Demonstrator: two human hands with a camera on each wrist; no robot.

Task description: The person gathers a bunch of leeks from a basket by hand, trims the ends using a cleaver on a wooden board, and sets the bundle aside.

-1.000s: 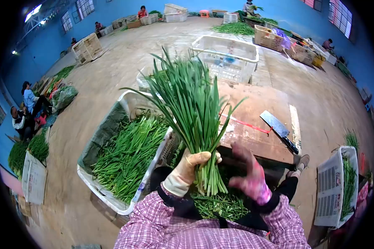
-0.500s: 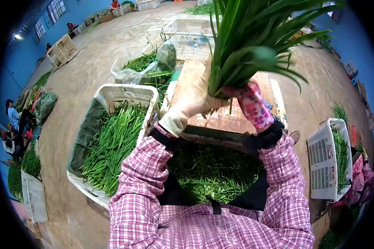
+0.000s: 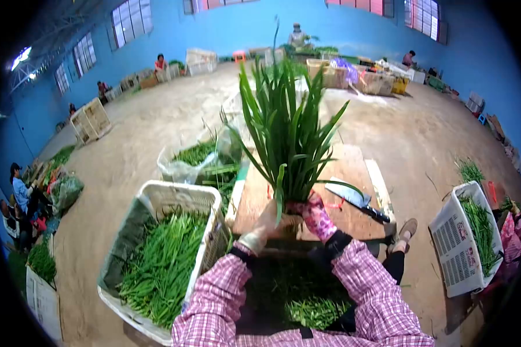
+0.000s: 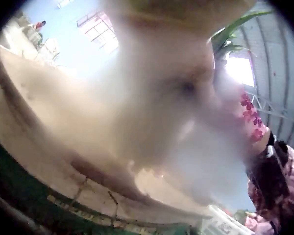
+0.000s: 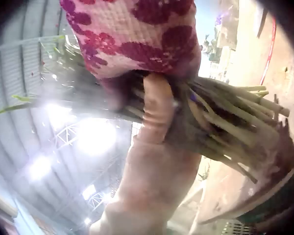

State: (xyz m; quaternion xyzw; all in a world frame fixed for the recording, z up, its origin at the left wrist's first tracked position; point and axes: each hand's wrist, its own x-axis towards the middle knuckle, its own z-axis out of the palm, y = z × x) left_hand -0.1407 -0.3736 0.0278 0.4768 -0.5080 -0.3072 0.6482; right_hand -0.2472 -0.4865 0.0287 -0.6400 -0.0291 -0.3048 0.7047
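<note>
Blocked straight ahead by the bunch of greens (image 3: 286, 139), upright, fanned wide at the top and drooping partly over the knife (image 3: 358, 201). Too tight to pass between left hand (image 3: 269, 221) and right hand (image 3: 314, 214), close together around the bunch. Obstructed beneath as well, by stalk ends (image 5: 273, 106) pointing toward the tabletop (image 3: 353, 165). Passable low over bare wood left of the bunch, and beyond the knife on the right. Walled off farther left by the left crate (image 3: 215, 237). Free across the floor (image 3: 414, 179) on the right, past the shoe (image 3: 408, 228), up to the right crate (image 3: 457, 246).
</note>
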